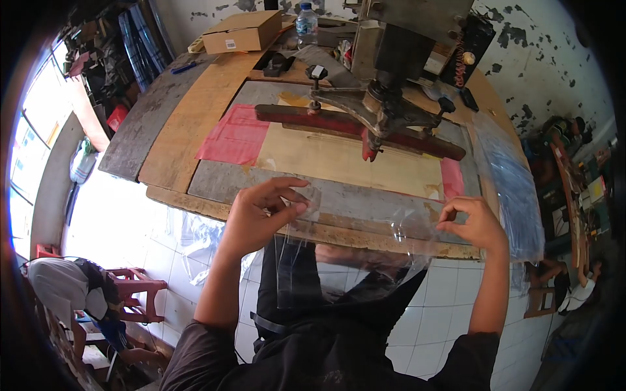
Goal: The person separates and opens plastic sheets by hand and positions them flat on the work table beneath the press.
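Observation:
A clear plastic sheet, possibly a bag, hangs between my two hands over the front edge of the worktable. My left hand pinches its upper left corner between thumb and fingers. At the opposite corner, my right hand holds the sheet with thumb and forefinger together. Just beyond them lies a heat sealing press bed with a cream cloth strip and pink tape at its ends. Above the strip is the press's long red-brown bar, raised on a metal bracket.
A stack of clear plastic drapes over the table's right edge. At the back stand a cardboard box and a water bottle; a blue pen lies at left. One person is at lower left near a red stool; others sit far right.

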Demonstrator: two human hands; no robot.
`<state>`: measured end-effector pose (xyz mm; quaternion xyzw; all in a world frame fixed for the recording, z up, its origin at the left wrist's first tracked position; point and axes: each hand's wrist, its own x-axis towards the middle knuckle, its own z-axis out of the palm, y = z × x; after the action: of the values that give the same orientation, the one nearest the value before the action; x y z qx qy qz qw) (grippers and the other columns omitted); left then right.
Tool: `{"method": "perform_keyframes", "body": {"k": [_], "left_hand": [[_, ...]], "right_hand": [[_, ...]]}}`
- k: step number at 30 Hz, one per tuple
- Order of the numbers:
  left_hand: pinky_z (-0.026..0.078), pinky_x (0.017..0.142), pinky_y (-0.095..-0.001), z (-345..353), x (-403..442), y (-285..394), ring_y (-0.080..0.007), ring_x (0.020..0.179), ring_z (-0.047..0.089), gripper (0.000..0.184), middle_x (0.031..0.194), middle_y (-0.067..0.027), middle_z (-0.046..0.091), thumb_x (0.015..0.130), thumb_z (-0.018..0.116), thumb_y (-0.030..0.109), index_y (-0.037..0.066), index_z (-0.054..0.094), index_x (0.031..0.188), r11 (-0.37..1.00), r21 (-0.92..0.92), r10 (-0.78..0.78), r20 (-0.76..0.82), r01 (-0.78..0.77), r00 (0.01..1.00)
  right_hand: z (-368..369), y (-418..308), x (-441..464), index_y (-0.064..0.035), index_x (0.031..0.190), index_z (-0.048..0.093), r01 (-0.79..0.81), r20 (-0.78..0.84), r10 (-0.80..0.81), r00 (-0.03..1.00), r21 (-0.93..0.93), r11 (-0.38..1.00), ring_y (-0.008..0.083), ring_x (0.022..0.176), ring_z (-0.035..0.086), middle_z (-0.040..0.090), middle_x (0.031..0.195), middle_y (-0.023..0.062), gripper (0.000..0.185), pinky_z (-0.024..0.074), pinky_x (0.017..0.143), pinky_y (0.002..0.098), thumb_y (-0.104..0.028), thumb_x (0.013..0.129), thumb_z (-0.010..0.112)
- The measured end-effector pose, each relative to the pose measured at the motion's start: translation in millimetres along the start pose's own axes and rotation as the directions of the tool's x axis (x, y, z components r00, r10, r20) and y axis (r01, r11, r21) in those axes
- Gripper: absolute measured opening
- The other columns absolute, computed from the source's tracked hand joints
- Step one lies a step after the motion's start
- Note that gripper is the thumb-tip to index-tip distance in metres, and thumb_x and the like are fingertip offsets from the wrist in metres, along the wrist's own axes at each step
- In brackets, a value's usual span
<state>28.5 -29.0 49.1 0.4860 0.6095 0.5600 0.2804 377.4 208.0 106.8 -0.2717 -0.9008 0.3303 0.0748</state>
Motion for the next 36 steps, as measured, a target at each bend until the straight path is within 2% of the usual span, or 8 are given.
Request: {"method": "perform_keyframes", "body": {"k": [4,11,13,16,23,28,35,36], "left_hand": [[0.050,0.067,-0.0215,-0.5,0.0,-10.1,-0.0044,0.071,0.065,0.034,0.097,-0.0031,0.075,0.094,0.075,0.002,0.001,0.068,0.128,0.997,-0.071,-0.013,-0.070,0.008,0.997],[0.048,0.068,-0.0212,-3.6,2.3,-17.9,-0.0033,0.080,0.062,0.027,0.096,-0.0006,0.066,0.097,0.071,0.000,0.001,0.070,0.124,0.985,-0.167,0.035,-0.027,-0.039,0.999],[0.050,0.071,-0.0235,-9.8,3.2,-16.1,-0.0062,0.085,0.064,0.020,0.097,-0.0031,0.069,0.097,0.070,0.001,0.002,0.075,0.117,0.996,0.054,0.073,0.079,-0.077,0.994],[0.053,0.074,-0.0260,-5.9,5.2,-14.0,-0.0115,0.088,0.068,0.016,0.100,-0.0059,0.072,0.097,0.070,0.002,0.003,0.078,0.111,0.963,0.168,0.203,0.063,-0.211,0.977],[0.056,0.086,-0.0286,6.1,0.1,-16.0,-0.0162,0.096,0.072,0.014,0.102,-0.0085,0.074,0.094,0.073,-0.001,-0.001,0.079,0.107,0.985,0.090,0.149,-0.026,-0.146,0.988],[0.056,0.082,-0.0279,7.9,-3.4,-17.3,-0.0121,0.093,0.070,0.012,0.101,-0.0071,0.074,0.094,0.076,0.000,-0.002,0.079,0.105,0.993,0.053,0.109,-0.061,-0.106,0.992],[0.056,0.078,-0.0258,7.8,11.4,-34.7,-0.0112,0.088,0.070,0.014,0.099,-0.0062,0.075,0.094,0.077,0.005,0.001,0.080,0.107,0.981,0.175,0.091,-0.022,-0.086,0.996],[0.055,0.077,-0.0248,9.4,15.6,-42.5,-0.0099,0.087,0.069,0.013,0.097,-0.0050,0.074,0.095,0.077,0.005,0.000,0.079,0.107,0.990,0.135,0.053,-0.023,-0.050,0.998]], "right_hand": [[9.1,3.4,4.2,0.0020,0.089,0.071,0.154,0.057,-0.159,0.986,0.070,0.986,0.0183,0.083,0.070,0.071,0.088,0.0075,0.013,0.0552,0.076,0.0324,0.001,0.083,0.083],[15.3,2.8,-1.1,0.0029,0.091,0.071,0.175,0.026,-0.179,0.983,0.107,0.979,0.0222,0.084,0.069,0.069,0.086,0.0077,0.015,0.0549,0.075,0.0329,0.014,0.080,0.074],[11.9,-3.0,-2.7,0.0022,0.092,0.073,0.107,0.057,-0.112,0.992,0.082,0.991,0.0214,0.087,0.070,0.072,0.091,0.0097,0.006,0.0557,0.078,0.0352,0.001,0.088,0.077],[13.2,-1.2,-3.8,0.0018,0.088,0.073,0.151,0.035,-0.150,0.988,-0.018,0.988,0.0228,0.083,0.069,0.072,0.087,0.0110,0.012,0.0544,0.077,0.0350,-0.008,0.090,0.079],[15.4,-5.7,-7.4,0.0012,0.081,0.071,0.170,-0.025,-0.171,0.985,-0.057,0.984,0.0231,0.067,0.066,0.068,0.069,0.0082,0.031,0.0514,0.068,0.0345,-0.024,0.085,0.088],[24.0,-26.8,-12.3,-0.0040,0.066,0.056,-0.078,-0.129,0.059,0.990,-0.149,0.986,0.0175,0.060,0.059,0.061,0.062,0.0062,0.053,0.0480,0.061,0.0332,-0.036,0.071,0.098],[29.8,-8.7,1.0,-0.0045,0.070,0.054,-0.143,-0.122,0.129,0.984,-0.119,0.983,0.0149,0.061,0.058,0.059,0.064,0.0051,0.051,0.0466,0.061,0.0314,-0.030,0.073,0.097],[31.7,-0.1,5.8,-0.0049,0.073,0.054,-0.158,-0.122,0.156,0.980,-0.002,0.987,0.0131,0.062,0.058,0.059,0.066,0.0035,0.048,0.0469,0.061,0.0307,-0.027,0.076,0.096]]}}
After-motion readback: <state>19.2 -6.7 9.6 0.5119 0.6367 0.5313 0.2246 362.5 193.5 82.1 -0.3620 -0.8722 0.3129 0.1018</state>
